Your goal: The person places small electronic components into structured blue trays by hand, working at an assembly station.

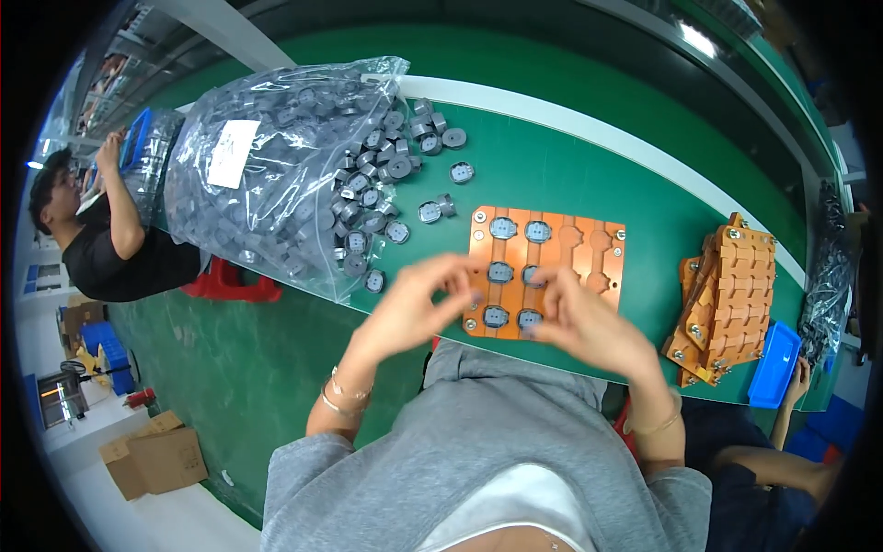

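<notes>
Both hands (418, 299) (584, 322) hover over orange tray (598, 267) — grip state unclear — on green bench (552, 166).

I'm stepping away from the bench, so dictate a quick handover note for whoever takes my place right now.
Left hand and right hand hover over the near edge of the orange tray; whether either holds a part is unclear.
Six grey parts sit in the tray's left two columns.
The right-hand slots are empty.
Loose parts spill from the bag on the left.
A stack of trays sits on the right.
</notes>
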### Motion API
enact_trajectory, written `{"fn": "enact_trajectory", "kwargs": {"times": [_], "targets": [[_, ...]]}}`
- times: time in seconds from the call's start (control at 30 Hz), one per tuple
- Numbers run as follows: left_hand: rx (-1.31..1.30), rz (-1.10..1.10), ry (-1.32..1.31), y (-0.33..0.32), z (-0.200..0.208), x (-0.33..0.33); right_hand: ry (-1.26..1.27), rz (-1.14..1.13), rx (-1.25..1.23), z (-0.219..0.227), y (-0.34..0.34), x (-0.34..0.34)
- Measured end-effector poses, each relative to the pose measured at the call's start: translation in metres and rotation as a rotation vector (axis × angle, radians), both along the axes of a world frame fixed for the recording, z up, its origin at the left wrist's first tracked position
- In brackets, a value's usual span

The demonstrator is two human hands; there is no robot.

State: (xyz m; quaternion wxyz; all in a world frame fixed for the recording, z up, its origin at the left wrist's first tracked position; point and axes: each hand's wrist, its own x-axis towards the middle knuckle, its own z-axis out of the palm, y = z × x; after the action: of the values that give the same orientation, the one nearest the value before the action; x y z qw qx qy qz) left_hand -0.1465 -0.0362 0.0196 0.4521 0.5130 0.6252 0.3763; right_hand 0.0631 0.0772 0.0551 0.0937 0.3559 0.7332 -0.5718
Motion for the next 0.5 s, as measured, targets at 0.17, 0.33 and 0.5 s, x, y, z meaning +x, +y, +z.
{"fn": "enact_trajectory", "kwargs": {"times": [0.17, 0.33, 0.5], "targets": [[0.383, 0.248, 0.797, 0.027, -0.009, -0.023, 0.452, 0.098, 0.825, -0.027, 0.044, -0.071], [0.294, 0.228, 0.822, 0.038, -0.028, -0.026, 0.300, 0.255, 0.784, -0.046, 0.053, -0.112], [0.348, 0.241, 0.899, 0.026, -0.029, -0.026, 0.663, -0.232, 0.405, -0.016, 0.061, -0.069]]}}
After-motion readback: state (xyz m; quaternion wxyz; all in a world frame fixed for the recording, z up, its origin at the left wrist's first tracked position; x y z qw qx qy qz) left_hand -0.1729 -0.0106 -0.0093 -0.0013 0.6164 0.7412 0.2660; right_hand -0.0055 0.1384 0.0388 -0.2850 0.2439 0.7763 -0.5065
